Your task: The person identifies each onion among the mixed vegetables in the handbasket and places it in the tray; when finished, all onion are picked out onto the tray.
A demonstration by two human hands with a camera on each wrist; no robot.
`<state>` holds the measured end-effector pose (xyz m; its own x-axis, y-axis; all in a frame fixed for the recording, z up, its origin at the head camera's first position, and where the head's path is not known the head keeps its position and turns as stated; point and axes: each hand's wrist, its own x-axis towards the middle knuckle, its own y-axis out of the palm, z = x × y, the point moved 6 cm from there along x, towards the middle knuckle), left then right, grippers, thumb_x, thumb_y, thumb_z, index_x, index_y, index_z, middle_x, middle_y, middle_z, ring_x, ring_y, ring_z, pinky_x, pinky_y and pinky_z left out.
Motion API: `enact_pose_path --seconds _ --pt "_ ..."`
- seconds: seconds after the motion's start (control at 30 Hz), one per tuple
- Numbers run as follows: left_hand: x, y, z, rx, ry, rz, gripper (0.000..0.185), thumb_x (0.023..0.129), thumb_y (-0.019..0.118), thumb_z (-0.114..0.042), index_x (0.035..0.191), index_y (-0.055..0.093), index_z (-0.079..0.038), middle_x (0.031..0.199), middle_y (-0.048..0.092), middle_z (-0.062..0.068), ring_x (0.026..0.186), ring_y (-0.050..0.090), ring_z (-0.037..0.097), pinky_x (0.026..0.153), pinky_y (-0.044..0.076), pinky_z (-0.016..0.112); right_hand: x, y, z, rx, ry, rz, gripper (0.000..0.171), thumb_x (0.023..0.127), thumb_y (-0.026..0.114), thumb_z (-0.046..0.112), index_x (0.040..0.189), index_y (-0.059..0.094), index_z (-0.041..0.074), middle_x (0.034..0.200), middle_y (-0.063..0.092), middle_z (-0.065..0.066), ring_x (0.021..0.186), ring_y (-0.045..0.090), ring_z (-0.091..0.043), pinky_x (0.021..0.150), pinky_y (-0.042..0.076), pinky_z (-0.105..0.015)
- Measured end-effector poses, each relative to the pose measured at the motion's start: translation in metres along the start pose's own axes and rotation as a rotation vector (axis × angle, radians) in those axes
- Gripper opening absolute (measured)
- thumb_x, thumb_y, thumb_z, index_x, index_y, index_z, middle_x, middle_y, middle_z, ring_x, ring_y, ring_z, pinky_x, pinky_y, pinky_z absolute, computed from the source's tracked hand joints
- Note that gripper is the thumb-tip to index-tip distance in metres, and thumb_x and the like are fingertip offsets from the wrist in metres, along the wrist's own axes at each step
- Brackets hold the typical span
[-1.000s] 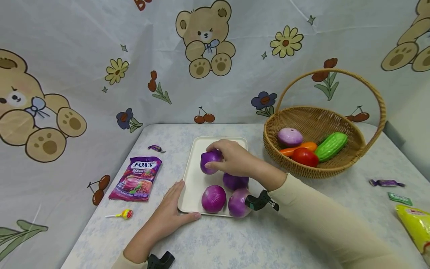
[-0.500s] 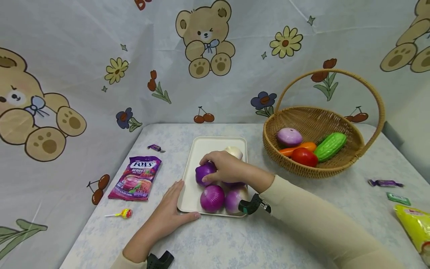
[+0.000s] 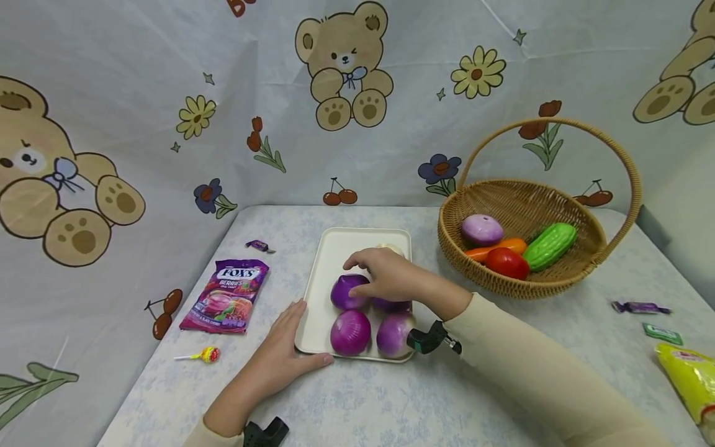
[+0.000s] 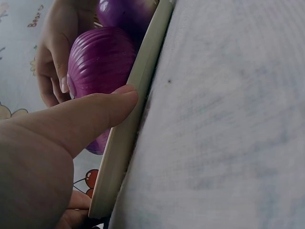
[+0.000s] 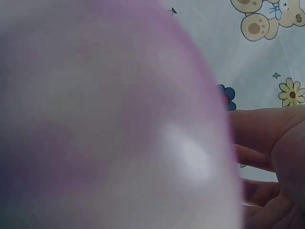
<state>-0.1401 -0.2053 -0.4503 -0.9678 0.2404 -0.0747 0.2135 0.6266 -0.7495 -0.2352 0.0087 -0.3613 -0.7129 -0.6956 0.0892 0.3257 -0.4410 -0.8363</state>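
Observation:
In the head view, a cream tray [image 3: 328,257] holds a dark purple onion [image 3: 344,293], a ribbed magenta onion [image 3: 350,334] and a pale purple-white onion [image 3: 393,336]. Another purple one [image 3: 391,306] lies partly under my right hand [image 3: 388,273]. That hand hovers over the dark purple onion with parted fingers, its thumb close to the onion's side; contact cannot be told. A whitish bulb [image 3: 393,248] is mostly hidden behind the hand. My left hand [image 3: 287,347] rests at the tray's near left corner, fingers straight along its side; the thumb [image 4: 114,102] touches the rim.
A wicker basket [image 3: 536,287] with a tall handle, holding several play vegetables, stands right of the tray. To the left lie a Fox's candy bag [image 3: 226,298], a lollipop [image 3: 209,354] and a wrapped candy [image 3: 259,246]. A yellow bag [image 3: 689,379] is at the right edge.
My right hand set the dark purple onion down behind the magenta one, then loosened its fingers and drew slightly up and right. The magenta onion shifted a little left. The left hand stays still.

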Motion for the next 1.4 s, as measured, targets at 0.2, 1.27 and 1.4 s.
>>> enact_pose_path --seconds 0.2,1.27,1.4 --pt "-0.001 0.0 -0.002 -0.002 0.008 -0.009 0.124 0.078 0.085 -0.067 0.166 0.025 -0.002 0.171 0.022 0.017 0.158 0.013 0.035 0.121 0.019 0.063 -0.009 -0.008 -0.001 0.031 -0.029 -0.019 0.045 0.092 0.085 0.023 0.131 0.07 0.005 0.126 0.071 -0.008 0.118 0.064 -0.032 0.104 0.048 -0.045" --pt "-0.001 0.001 -0.001 0.013 -0.007 0.0 0.128 0.077 0.084 -0.07 0.167 0.024 -0.003 0.172 0.019 0.015 0.158 0.01 0.033 0.122 0.018 0.06 -0.066 -0.13 -0.053 -0.02 0.19 -0.288 0.041 0.101 0.075 0.028 0.134 0.069 0.005 0.133 0.067 -0.015 0.119 0.065 -0.038 0.1 0.052 -0.055" --pt "-0.002 0.001 -0.002 0.009 0.001 -0.006 0.127 0.077 0.084 -0.069 0.166 0.024 -0.002 0.172 0.02 0.016 0.158 0.011 0.034 0.121 0.018 0.061 -0.077 -0.147 -0.076 -0.071 0.292 -0.301 0.047 0.101 0.074 0.035 0.137 0.068 0.005 0.139 0.063 -0.022 0.126 0.057 -0.044 0.107 0.043 -0.063"
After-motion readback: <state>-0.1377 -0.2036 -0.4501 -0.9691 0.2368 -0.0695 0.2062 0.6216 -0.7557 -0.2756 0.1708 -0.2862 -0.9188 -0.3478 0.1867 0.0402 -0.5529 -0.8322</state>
